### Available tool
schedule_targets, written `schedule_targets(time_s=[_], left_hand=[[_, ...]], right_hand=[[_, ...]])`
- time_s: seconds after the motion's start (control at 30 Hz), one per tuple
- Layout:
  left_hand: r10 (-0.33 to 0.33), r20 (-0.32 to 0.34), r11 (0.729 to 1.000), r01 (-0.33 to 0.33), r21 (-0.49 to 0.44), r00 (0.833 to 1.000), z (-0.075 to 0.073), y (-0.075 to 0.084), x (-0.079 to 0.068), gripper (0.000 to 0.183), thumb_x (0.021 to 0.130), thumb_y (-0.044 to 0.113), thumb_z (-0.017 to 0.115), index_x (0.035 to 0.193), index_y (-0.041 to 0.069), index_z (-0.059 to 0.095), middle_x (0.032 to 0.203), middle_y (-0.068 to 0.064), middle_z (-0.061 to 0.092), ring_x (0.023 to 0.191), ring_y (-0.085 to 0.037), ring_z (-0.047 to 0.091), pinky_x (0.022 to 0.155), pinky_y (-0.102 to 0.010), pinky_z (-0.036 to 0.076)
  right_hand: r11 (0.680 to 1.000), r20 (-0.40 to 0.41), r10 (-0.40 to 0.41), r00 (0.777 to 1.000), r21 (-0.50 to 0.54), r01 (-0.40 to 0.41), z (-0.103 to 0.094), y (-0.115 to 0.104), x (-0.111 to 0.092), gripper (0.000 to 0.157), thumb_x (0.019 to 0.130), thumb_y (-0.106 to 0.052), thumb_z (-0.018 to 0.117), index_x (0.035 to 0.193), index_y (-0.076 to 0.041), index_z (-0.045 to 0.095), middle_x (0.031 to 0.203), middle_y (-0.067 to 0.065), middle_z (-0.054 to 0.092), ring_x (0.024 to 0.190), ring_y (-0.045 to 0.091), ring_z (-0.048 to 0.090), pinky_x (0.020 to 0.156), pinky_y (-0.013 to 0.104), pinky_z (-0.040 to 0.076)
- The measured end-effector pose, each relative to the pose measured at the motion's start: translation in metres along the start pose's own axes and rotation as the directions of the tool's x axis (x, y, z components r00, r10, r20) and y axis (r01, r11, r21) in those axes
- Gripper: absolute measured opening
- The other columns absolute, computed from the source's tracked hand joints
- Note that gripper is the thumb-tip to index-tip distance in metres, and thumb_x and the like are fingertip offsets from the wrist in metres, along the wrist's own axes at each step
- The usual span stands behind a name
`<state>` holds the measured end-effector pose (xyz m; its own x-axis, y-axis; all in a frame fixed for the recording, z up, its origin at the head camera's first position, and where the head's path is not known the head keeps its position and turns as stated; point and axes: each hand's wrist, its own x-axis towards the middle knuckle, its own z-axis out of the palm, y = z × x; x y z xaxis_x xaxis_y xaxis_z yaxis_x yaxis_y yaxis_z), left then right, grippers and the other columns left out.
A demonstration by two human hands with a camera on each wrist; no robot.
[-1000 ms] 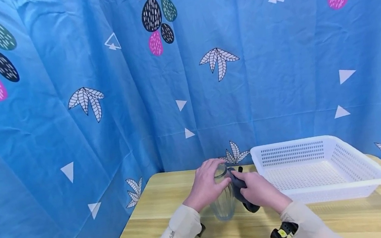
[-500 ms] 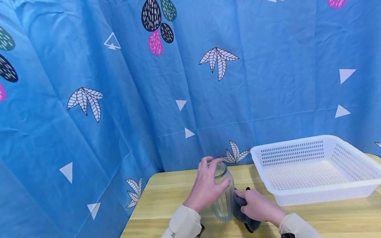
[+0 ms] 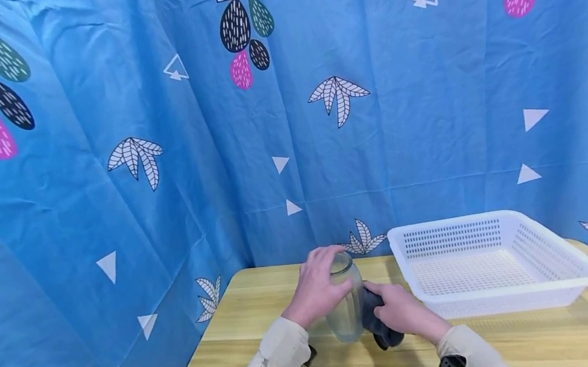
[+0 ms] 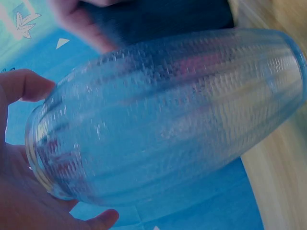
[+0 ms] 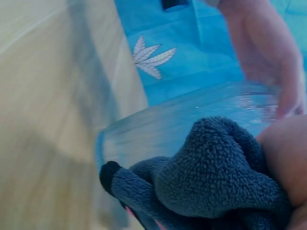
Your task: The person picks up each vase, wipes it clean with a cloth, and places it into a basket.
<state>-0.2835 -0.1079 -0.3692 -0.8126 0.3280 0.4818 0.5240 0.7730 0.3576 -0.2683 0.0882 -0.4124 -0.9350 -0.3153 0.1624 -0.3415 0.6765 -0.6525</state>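
A clear ribbed glass vase [image 3: 347, 319] stands upright on the wooden table. My left hand [image 3: 316, 288] grips it around the neck; the left wrist view shows thumb and fingers on either side of the vase's rim [image 4: 32, 151]. My right hand [image 3: 404, 310] holds a bunched dark grey towel [image 3: 374, 311] against the right side of the vase. In the right wrist view the fluffy cloth with its black edging covers part of the glass [image 5: 158, 129].
A white perforated plastic basket [image 3: 505, 290] stands on the table [image 3: 254, 305] to the right of my right hand. A blue patterned curtain [image 3: 416, 101] hangs behind the table and along its left side.
My right hand and the towel have moved down along the vase's side, then slightly back up. The left hand has stayed at the neck, and the vase has kept its place.
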Motion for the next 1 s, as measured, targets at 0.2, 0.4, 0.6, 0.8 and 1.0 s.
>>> schedule_targets(time_s=[0.2, 0.4, 0.6, 0.8, 1.0], left_hand=[[0.013, 0.014, 1.000, -0.013, -0.001, 1.000, 0.001, 0.000, 0.001, 0.063, 0.082, 0.031, 0.070, 0.142, 0.028, 0.052, 0.148, 0.007, 0.050, 0.141, -0.023, 0.037, 0.108, -0.054, 0.036], [0.029, 0.021, 0.999, -0.028, -0.043, 0.999, 0.003, -0.003, 0.002, 0.061, 0.082, 0.029, 0.069, 0.141, 0.025, 0.053, 0.147, 0.005, 0.051, 0.141, -0.024, 0.037, 0.107, -0.056, 0.036], [0.040, 0.021, 0.997, -0.038, -0.065, 0.999, 0.004, -0.004, 0.003, 0.060, 0.082, 0.027, 0.069, 0.141, 0.025, 0.054, 0.147, 0.005, 0.052, 0.142, -0.024, 0.038, 0.107, -0.057, 0.036], [0.048, 0.018, 0.997, -0.046, -0.068, 0.999, 0.004, -0.005, 0.003, 0.058, 0.084, 0.028, 0.071, 0.140, 0.027, 0.054, 0.147, 0.006, 0.052, 0.141, -0.024, 0.038, 0.109, -0.058, 0.035], [0.061, 0.017, 0.998, -0.060, -0.025, 0.998, 0.006, -0.005, 0.003, 0.056, 0.093, 0.045, 0.068, 0.143, 0.027, 0.051, 0.149, 0.006, 0.050, 0.143, -0.022, 0.038, 0.111, -0.054, 0.036]], right_hand=[[0.997, -0.139, -0.078, 0.987, -0.030, 0.075, -0.022, -0.023, -0.002, 0.066, 0.085, 0.001, 0.062, 0.149, -0.007, 0.048, 0.120, 0.026, 0.068, 0.076, 0.019, 0.059, 0.065, 0.034, 0.047], [0.978, -0.249, -0.194, 0.949, -0.121, 0.168, -0.031, -0.034, -0.003, 0.071, 0.087, -0.002, 0.062, 0.154, -0.004, 0.039, 0.129, 0.024, 0.064, 0.100, 0.027, 0.067, 0.080, 0.042, 0.053], [0.978, -0.211, -0.200, 0.957, -0.106, 0.181, -0.020, -0.027, 0.000, 0.075, 0.084, -0.001, 0.066, 0.152, 0.004, 0.037, 0.147, 0.025, 0.050, 0.124, 0.037, 0.058, 0.094, 0.050, 0.052], [0.995, -0.106, -0.097, 0.990, -0.043, 0.093, -0.002, -0.010, 0.001, 0.085, 0.078, 0.001, 0.071, 0.154, 0.003, 0.033, 0.148, 0.027, 0.048, 0.114, 0.037, 0.063, 0.085, 0.047, 0.055], [0.999, 0.064, -0.026, 0.998, 0.022, 0.025, 0.020, 0.013, 0.003, 0.088, 0.078, 0.002, 0.070, 0.155, 0.006, 0.028, 0.137, 0.033, 0.055, 0.109, 0.036, 0.065, 0.084, 0.048, 0.055]])
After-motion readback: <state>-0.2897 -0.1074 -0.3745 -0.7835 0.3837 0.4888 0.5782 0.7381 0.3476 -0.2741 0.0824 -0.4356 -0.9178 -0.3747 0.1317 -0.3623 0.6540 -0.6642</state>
